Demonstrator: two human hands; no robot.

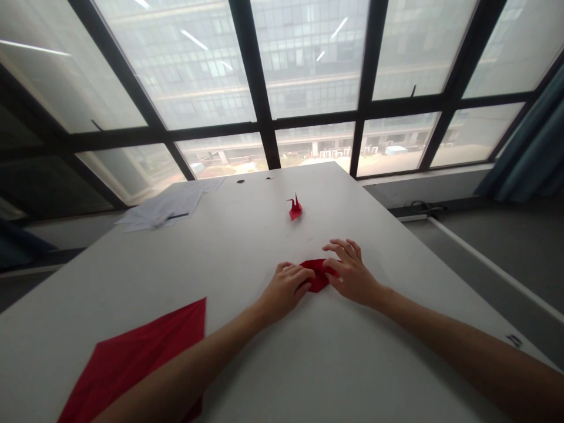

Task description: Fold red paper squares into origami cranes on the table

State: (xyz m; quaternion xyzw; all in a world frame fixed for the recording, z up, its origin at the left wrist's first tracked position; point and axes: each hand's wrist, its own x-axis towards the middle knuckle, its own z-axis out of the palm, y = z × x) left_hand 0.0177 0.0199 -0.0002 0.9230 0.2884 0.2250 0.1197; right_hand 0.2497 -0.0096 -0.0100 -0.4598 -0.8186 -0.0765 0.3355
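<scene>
A small piece of folded red paper (318,281) lies on the white table (247,247) between my hands. My left hand (287,286) grips its left edge, with thumb and fingers closed together over it. At the right edge, my right hand (351,273) pinches the paper with thumb and index finger, while its other fingers stretch up and away. Both hands hide parts of the paper's sides. Just beyond them stands a finished red origami crane (295,208). Under my left forearm rests a larger sheet of red paper (150,349), creased and partly covered by the arm.
White papers (163,205) with a dark pen (178,216) on them lie at the far left of the table. Tall windows (308,59) rise behind the table. A blue curtain (524,141) hangs at the right, near a dark cable (425,207) beyond the table's edge.
</scene>
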